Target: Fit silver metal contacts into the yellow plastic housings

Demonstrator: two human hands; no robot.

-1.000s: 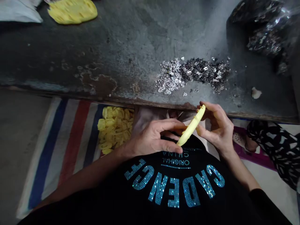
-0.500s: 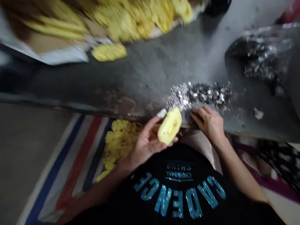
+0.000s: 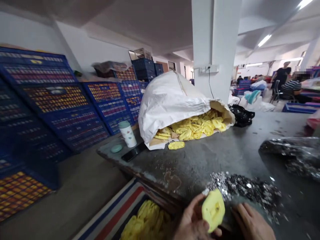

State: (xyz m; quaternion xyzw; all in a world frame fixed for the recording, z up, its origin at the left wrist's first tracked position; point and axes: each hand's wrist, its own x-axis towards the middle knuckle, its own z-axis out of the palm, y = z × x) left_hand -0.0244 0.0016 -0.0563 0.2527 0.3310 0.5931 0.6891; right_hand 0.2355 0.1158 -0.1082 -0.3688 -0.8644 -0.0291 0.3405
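Note:
My left hand (image 3: 191, 221) holds a pale yellow oval moulded piece (image 3: 213, 210), its face with a recessed slot and small holes turned up. A white wrap (image 3: 205, 192) covers the tip of one left finger. My right hand (image 3: 253, 222) rests at the table's near edge, fingers bent and together, beside a pile of small shiny metal pieces (image 3: 246, 186). Whatever is under its fingertips is hidden. Further back, a white sack (image 3: 172, 100) lies on its side with many similar yellow pieces (image 3: 195, 128) in its mouth. One loose yellow piece (image 3: 176, 145) lies before it.
Below the table (image 3: 155, 166), a striped bag (image 3: 112, 216) holds more yellow pieces (image 3: 145, 220). A tumbler (image 3: 127, 134), its lid (image 3: 116, 148) and a dark phone (image 3: 134, 152) stand at left. A clear bag of metal bits (image 3: 295, 156) lies right. Blue crates (image 3: 72, 123) line the wall; people sit beyond.
The view has swung upward and left, bringing the room into sight. My left hand still holds the yellow piece, now tilted more upright; my right hand stays by the metal pile.

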